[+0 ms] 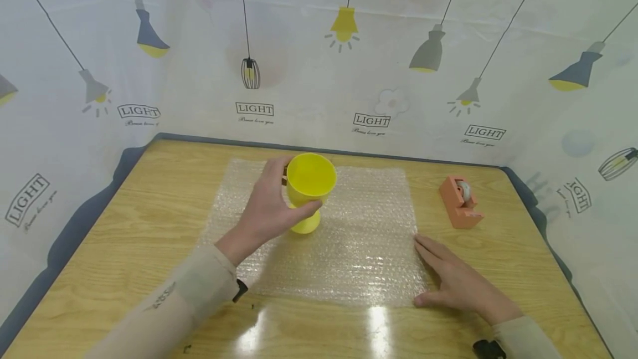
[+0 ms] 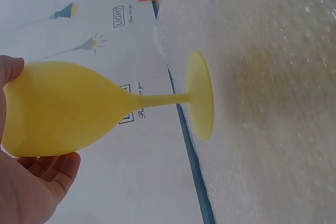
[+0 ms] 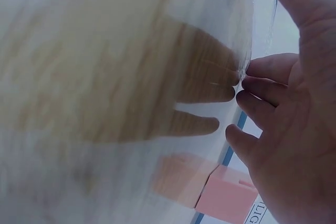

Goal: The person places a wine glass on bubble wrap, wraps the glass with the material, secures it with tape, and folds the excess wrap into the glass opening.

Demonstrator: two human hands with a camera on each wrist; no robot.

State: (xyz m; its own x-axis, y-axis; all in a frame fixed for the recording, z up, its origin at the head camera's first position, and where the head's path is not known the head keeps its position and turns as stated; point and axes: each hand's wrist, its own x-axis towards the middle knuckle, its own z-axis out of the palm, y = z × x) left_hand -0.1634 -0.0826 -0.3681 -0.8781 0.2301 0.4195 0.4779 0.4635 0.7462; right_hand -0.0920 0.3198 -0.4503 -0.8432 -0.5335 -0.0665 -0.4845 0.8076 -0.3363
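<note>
My left hand [image 1: 266, 204] grips the bowl of a yellow goblet [image 1: 312, 177], thumb on the near side and fingers round the far left. In the left wrist view the goblet [image 2: 68, 106] is upright, its round foot a little above the sheet of bubble wrap [image 2: 278, 145]. That clear sheet of bubble wrap [image 1: 359, 254] lies flat on the table below. At the sheet's right edge my right hand [image 1: 456, 278] rests with fingers extended and thumb spread, fingertips touching the edge. The right wrist view shows the right hand [image 3: 289, 114] low over the glossy tabletop.
An orange tape dispenser [image 1: 456, 204] with a roll of tape stands on the right side of the wooden table [image 1: 124, 237]. A white cloth [image 1: 299, 32] printed with lamps surrounds the table's back and sides.
</note>
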